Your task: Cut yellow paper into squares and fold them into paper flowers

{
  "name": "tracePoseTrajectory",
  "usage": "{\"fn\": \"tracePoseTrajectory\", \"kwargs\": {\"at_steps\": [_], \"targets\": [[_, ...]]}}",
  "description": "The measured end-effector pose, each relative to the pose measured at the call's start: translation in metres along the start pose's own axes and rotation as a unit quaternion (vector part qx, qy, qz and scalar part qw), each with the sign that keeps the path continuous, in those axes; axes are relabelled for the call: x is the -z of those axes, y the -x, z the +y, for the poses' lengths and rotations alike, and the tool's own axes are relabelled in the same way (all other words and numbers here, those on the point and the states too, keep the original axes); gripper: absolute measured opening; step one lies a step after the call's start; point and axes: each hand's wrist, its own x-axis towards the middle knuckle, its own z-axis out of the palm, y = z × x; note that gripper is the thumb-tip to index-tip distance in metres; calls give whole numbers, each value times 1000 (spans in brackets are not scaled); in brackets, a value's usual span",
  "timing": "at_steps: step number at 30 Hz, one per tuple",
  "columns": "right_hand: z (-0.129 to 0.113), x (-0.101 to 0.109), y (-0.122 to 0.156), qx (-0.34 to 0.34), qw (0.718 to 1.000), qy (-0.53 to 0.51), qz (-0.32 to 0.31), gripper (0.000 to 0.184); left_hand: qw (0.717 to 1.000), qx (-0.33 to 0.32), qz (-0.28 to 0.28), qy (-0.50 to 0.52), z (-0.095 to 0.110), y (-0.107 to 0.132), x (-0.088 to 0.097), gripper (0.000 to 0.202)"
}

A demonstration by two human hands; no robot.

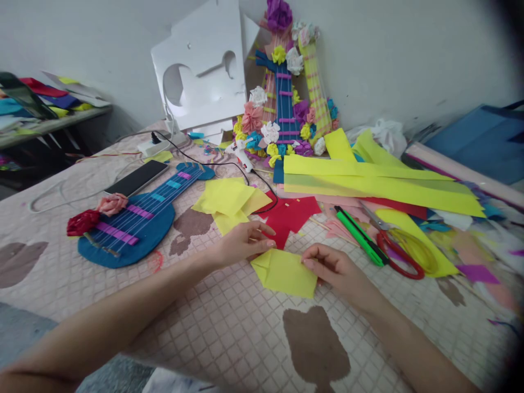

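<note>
- Thin, folded yellow paper square: probably light, tearable; hold by edges.
- Right hand pinches its corner.
- Left hand: fingers loosely parted, hold unclear.

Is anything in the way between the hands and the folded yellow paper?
No, nothing visible is. The right hand pinches the folded yellow paper near its far right corner; the left hand is at its far left corner. Red paper lies beyond.

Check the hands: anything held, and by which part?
A yellow, folded, paper-like sheet: the right hand pinches its upper right corner; the left hand is at its upper left, grip unclear.
</note>
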Motion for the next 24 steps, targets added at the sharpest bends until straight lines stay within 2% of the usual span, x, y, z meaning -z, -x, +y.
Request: {"fn": "tracePoseTrajectory", "kwargs": {"at_steps": [3, 5, 12, 17, 20, 22, 24], "targets": [[2, 5, 1, 1, 1000, 1, 25, 17, 998, 17, -62, -2, 3, 3, 9, 51], [4, 9, 4, 8, 1000, 20, 15, 13, 997, 12, -80, 9, 4, 4, 12, 54], [7, 9, 19, 54, 990, 125, -35, 19, 998, -31, -6, 49, 0, -4, 12, 45], [13, 2, 19, 118, 964, 238, -15, 20, 996, -73, 15, 46, -4, -8, 10, 45], [15, -3, 19, 195, 932, 306, 1, 16, 989, -136, 58, -20, -3, -6, 8, 43], [15, -8, 20, 230, 918, 322, 28, 13, 967, -197, 110, -115, 2, -2, 7, 39], [14, -13, 20, 241, 912, 327, 61, 11, 938, -252, 108, -212, 9, 5, 5, 38]]}}
